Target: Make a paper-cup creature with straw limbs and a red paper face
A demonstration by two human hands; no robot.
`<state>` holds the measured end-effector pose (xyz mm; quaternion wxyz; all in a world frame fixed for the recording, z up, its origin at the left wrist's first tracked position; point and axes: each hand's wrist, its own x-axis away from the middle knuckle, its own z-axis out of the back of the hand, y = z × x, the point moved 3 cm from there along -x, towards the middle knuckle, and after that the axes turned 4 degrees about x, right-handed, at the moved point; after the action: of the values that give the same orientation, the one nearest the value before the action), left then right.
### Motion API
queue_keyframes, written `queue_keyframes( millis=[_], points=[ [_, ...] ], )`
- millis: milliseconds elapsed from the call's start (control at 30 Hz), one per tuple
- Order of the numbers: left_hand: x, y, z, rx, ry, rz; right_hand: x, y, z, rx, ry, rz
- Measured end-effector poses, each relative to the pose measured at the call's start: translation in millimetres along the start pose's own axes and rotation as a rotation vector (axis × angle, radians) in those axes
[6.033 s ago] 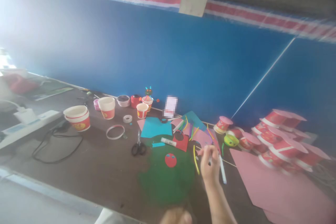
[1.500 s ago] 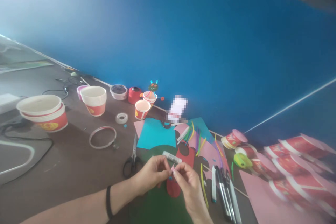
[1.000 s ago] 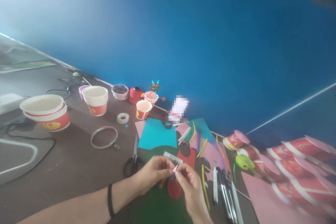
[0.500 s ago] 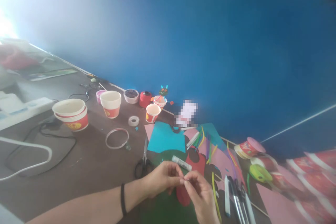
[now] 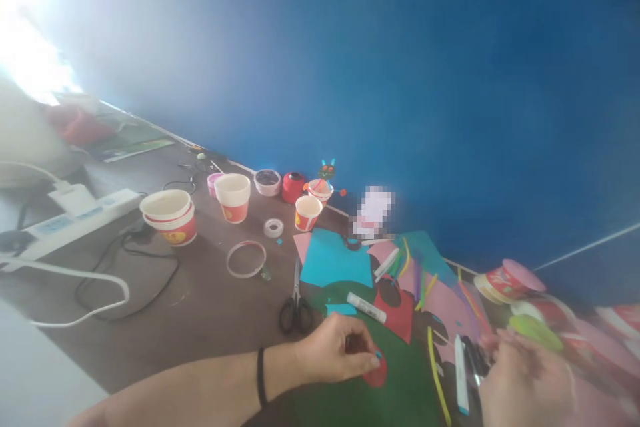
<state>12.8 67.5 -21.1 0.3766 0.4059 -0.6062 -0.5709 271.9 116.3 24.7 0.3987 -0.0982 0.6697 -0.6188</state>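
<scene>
My left hand (image 5: 343,350), a black band on its wrist, pinches a red rounded paper piece (image 5: 376,372) with a small blue bit at its top edge, over dark green paper (image 5: 405,387). My right hand (image 5: 525,377) is at the lower right near the markers, smeared by motion; its fingers and anything in them cannot be made out. A white glue stick (image 5: 367,307) lies beyond my left hand, beside a red paper sheet with a cut-out (image 5: 403,320). Black-handled scissors (image 5: 296,310) rest to the left. Blue paper (image 5: 336,260) lies behind.
Paper cups (image 5: 173,217) and a tape roll (image 5: 273,227) stand at the left and back. A power strip (image 5: 85,217) with cables is far left. Yellow strips (image 5: 437,373), a marker (image 5: 461,373) and decorated cups (image 5: 507,281) lie right.
My right hand has moved away from my left hand, toward the right. The red piece now shows at my left fingertips. The view has shifted, so the table things appear farther right.
</scene>
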Motion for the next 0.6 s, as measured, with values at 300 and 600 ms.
queue_keyframes(
  millis=[300, 600],
  points=[
    [-6, 13, 4.6, -0.125, 0.049, 0.006, -25, 20, 8, -0.162, 0.107, -0.047],
    [-8, 15, 5.8, -0.183, 0.055, -0.038, 19, -2, -24, -0.067, -0.4, 0.021]
  ],
)
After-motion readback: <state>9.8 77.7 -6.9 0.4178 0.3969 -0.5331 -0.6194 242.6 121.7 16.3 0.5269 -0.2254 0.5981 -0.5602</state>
